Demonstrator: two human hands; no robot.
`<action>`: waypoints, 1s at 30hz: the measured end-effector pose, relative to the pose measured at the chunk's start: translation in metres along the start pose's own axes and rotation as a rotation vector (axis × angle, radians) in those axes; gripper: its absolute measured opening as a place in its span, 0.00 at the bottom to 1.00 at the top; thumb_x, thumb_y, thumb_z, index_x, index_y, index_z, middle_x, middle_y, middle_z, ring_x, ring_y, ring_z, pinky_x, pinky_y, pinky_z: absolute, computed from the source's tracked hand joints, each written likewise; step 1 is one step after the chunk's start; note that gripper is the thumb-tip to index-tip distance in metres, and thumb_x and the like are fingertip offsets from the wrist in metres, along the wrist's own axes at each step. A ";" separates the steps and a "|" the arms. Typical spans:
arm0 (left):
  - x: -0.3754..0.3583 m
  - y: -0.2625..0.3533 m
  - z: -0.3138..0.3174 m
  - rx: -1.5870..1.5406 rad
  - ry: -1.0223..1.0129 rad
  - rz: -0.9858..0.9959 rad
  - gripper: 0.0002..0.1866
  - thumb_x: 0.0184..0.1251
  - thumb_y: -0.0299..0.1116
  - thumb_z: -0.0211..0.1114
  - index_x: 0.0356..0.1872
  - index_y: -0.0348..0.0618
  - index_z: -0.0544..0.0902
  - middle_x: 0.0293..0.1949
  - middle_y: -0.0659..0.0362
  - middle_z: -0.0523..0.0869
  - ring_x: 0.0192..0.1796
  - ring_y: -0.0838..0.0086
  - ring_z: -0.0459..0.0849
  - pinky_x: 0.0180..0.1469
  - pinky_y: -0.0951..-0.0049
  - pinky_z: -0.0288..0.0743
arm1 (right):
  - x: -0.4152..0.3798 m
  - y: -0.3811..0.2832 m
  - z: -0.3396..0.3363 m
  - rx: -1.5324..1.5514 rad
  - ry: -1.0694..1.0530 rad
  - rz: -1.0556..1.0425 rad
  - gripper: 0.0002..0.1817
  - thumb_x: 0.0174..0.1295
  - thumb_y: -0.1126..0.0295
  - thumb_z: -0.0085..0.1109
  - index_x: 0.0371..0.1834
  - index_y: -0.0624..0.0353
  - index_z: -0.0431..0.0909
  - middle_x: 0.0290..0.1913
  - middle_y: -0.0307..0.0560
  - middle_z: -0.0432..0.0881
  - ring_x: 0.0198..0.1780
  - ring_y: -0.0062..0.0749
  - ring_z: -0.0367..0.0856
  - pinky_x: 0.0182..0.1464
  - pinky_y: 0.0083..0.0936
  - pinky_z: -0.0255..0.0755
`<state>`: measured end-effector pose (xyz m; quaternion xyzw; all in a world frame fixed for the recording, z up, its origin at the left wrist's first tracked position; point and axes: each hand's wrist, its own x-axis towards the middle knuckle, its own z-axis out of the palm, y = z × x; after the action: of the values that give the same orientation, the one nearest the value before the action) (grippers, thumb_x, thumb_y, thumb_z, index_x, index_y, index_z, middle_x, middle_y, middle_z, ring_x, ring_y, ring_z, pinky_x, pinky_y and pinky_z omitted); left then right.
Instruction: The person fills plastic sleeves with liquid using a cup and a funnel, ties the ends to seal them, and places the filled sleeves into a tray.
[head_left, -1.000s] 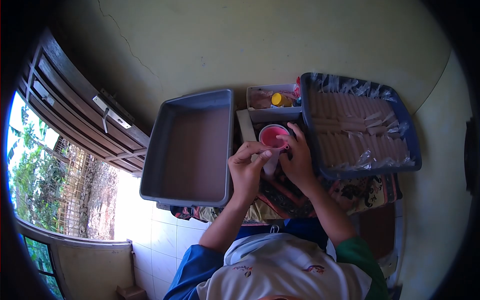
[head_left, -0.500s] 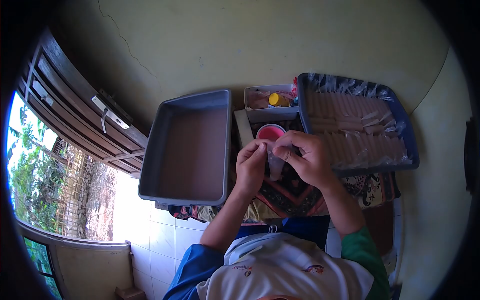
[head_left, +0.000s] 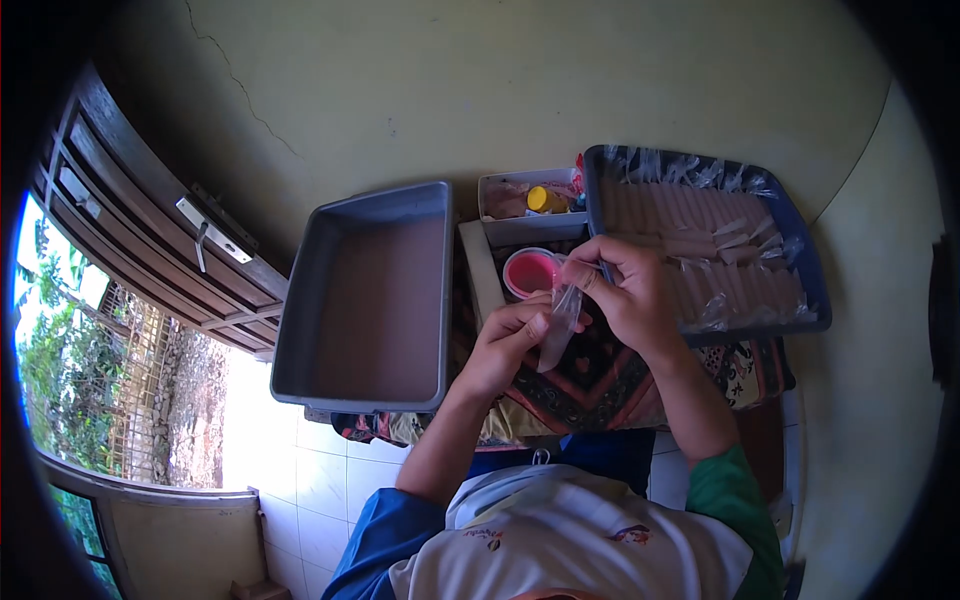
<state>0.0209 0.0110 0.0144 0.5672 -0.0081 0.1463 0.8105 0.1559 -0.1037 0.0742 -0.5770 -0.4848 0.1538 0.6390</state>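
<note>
A narrow clear plastic bag (head_left: 560, 332) hangs between my hands, its lower end slanting down to the left and looking partly filled. My right hand (head_left: 628, 295) pinches the bag's upper end between thumb and fingers. Lower and to the left, my left hand (head_left: 508, 345) has its thumb and fingers closed on the bag's middle. A cup with a pink inside (head_left: 530, 272) stands just beyond both hands. Left of them is a grey tub (head_left: 446, 300) of brownish liquid. At the right, a dark blue tub (head_left: 818, 290) holds rows of filled plastic bags (head_left: 690, 212).
Behind the cup, a white box (head_left: 535, 228) contains a yellow-lidded jar (head_left: 541, 199). A pale block (head_left: 482, 262) lies beside the grey tub. Patterned cloth (head_left: 580, 385) covers the table. An open wooden door (head_left: 160, 215) stands at the left, with the wall behind.
Both hands were together at the bag's top. My left hand has slid down along the bag while my right hand keeps the upper end, and the bag now tilts. The view shifted slightly.
</note>
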 end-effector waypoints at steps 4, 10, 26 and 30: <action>0.003 0.002 -0.003 0.232 -0.002 0.116 0.13 0.70 0.35 0.59 0.38 0.33 0.85 0.41 0.55 0.84 0.52 0.67 0.77 0.57 0.67 0.68 | -0.001 -0.001 -0.001 -0.103 0.034 -0.027 0.07 0.63 0.71 0.62 0.33 0.67 0.81 0.26 0.41 0.84 0.31 0.15 0.76 0.35 0.18 0.70; 0.002 0.009 0.001 0.401 0.008 0.068 0.10 0.68 0.31 0.61 0.34 0.34 0.84 0.39 0.56 0.85 0.53 0.66 0.76 0.58 0.66 0.67 | 0.000 0.011 -0.003 -0.038 0.035 0.054 0.08 0.62 0.72 0.62 0.31 0.67 0.80 0.25 0.40 0.82 0.31 0.15 0.75 0.36 0.18 0.69; 0.000 0.007 0.007 0.356 0.140 -0.061 0.14 0.72 0.36 0.56 0.31 0.35 0.82 0.40 0.60 0.81 0.41 0.79 0.77 0.43 0.78 0.68 | 0.002 0.033 -0.008 0.017 0.100 0.119 0.07 0.62 0.74 0.61 0.32 0.68 0.80 0.28 0.40 0.83 0.33 0.17 0.78 0.40 0.19 0.70; -0.001 0.004 -0.002 0.315 0.112 -0.088 0.15 0.72 0.38 0.57 0.39 0.35 0.83 0.43 0.61 0.76 0.43 0.79 0.78 0.34 0.81 0.73 | 0.003 0.026 -0.012 -0.109 0.051 -0.110 0.10 0.63 0.72 0.60 0.43 0.67 0.79 0.40 0.48 0.84 0.45 0.28 0.82 0.50 0.23 0.73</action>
<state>0.0185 0.0141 0.0172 0.6781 0.0850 0.1414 0.7162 0.1760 -0.1009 0.0543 -0.5871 -0.5071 0.0774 0.6262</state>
